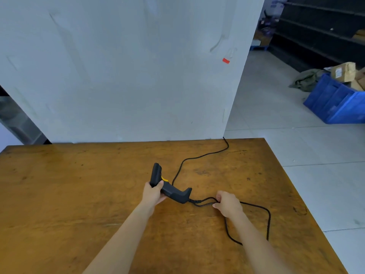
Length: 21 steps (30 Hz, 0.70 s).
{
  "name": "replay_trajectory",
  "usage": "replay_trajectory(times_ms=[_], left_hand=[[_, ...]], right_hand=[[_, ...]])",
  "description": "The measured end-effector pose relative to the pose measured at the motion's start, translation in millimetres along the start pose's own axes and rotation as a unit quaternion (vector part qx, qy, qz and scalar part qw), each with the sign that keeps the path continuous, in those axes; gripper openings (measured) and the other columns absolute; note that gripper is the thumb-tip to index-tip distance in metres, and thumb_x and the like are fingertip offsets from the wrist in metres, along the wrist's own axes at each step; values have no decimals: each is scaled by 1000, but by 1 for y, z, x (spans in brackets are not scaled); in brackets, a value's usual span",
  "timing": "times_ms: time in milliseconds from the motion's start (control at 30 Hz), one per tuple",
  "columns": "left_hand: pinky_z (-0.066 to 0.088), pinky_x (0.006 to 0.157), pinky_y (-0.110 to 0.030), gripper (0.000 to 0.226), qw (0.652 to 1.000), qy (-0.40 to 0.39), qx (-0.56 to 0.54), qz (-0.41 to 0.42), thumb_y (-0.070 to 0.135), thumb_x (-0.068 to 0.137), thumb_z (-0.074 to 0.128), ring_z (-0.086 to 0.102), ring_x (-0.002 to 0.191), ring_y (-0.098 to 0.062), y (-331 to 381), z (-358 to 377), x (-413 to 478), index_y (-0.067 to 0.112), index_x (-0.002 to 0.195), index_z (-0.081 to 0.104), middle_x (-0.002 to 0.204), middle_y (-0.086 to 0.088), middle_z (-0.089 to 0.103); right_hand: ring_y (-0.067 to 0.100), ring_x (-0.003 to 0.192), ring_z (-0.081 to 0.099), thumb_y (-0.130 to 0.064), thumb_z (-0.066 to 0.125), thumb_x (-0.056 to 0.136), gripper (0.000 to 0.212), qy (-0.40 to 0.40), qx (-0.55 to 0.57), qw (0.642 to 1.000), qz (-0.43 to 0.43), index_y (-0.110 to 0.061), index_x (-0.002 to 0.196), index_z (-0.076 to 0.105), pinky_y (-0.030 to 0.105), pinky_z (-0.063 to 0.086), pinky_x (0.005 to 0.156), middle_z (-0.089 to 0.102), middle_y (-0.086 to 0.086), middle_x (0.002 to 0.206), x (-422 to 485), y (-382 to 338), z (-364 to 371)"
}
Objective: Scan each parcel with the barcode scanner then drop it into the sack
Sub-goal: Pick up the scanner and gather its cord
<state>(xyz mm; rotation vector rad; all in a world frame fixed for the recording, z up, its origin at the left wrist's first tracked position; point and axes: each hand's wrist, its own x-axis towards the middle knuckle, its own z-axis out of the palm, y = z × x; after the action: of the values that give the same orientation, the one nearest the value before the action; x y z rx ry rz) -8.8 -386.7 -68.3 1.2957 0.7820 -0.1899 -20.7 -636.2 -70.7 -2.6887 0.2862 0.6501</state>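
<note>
On table (79,184) centre | left hand (154,193) grips scanner (169,189) at its neck | right hand (227,204) pinches cable (197,156) beside the handle, likely freeing slack | parcels (343,72) wait in blue crate (335,103) on the floor, well apart.

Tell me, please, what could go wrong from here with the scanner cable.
The cable loops on the table beside the right forearm; lifting the scanner, held in the left hand, could snag it. The right hand pinches the cable near the handle, so a tug might strain the connection.
</note>
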Motion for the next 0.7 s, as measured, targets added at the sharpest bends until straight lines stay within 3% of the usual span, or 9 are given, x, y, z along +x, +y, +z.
replay_trajectory(times_ms=[133,200,333,500,600,700], left_hand=[[54,81,-41,35,1000,-6,4,-20,12,96,57,60,95,-29,-7,17,7,9,129,44,106,-8,54],[54,79,-40,36,999,-19,18,-30,12,96,57,60,94,-29,-9,28,11,8,130,44,109,-10,55],[54,80,-43,39,996,-50,64,-46,11,96,57,58,96,-29,-3,49,28,8,133,44,126,-16,56],[53,82,-41,46,979,-113,159,-64,15,96,59,58,111,-33,9,73,48,12,138,42,134,-14,54],[54,71,-34,47,970,-141,190,-52,16,96,58,58,101,-26,12,91,57,18,138,37,134,-11,53],[53,57,-28,42,970,-134,201,-32,17,93,62,60,90,-19,16,107,63,17,121,30,127,-10,51]], right_hand=[[25,78,66,-23,62,91,14,68,72,994,40,-15,99,53,27,45,54,65,7,95,4,4,0],[27,75,68,-19,62,91,13,77,94,991,49,-13,96,51,30,51,56,65,9,91,6,8,0],[24,71,71,-10,62,83,15,24,144,988,45,-14,93,53,32,54,60,65,9,90,13,19,-7],[20,80,60,-2,68,64,41,-47,137,989,33,-17,98,52,28,46,61,62,7,95,20,29,-16],[19,80,55,-7,77,64,46,-63,138,988,28,-20,98,48,26,42,60,57,6,96,26,32,-14],[15,80,51,-16,83,66,48,-62,142,988,27,-21,97,47,23,41,62,52,1,92,30,35,-11]])
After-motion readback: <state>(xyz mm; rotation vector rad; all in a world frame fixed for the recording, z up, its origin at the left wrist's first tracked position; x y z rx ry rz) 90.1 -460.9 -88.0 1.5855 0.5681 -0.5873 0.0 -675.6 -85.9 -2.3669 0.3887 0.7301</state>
